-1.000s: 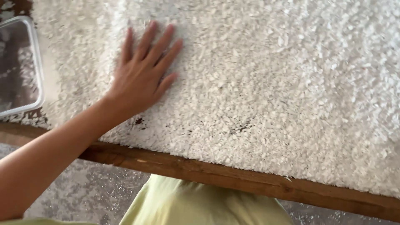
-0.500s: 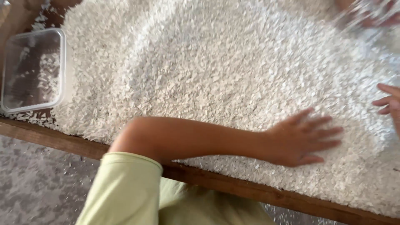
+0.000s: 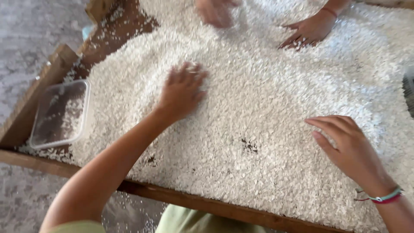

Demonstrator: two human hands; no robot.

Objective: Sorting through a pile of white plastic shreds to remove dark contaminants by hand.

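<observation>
A thick layer of white rice grains (image 3: 267, 86) covers a wooden tray-like table (image 3: 198, 203). My left hand (image 3: 182, 91) lies palm down on the grains near the middle, fingers slightly spread, holding nothing. My right hand (image 3: 347, 146) hovers over the grains at the right, fingers apart and curved, with coloured bands on the wrist. A few dark specks (image 3: 249, 146) show in the rice between my hands.
A clear plastic container (image 3: 60, 113) with a few grains sits at the table's left end. Another person's hands (image 3: 308, 30) work the rice at the far side. The wooden rim (image 3: 51, 73) edges the left, with grey floor beyond.
My left hand swept from the right back to the middle of the rice. My right hand came further into view at the right. The view shifted up, showing the other person's hands.
</observation>
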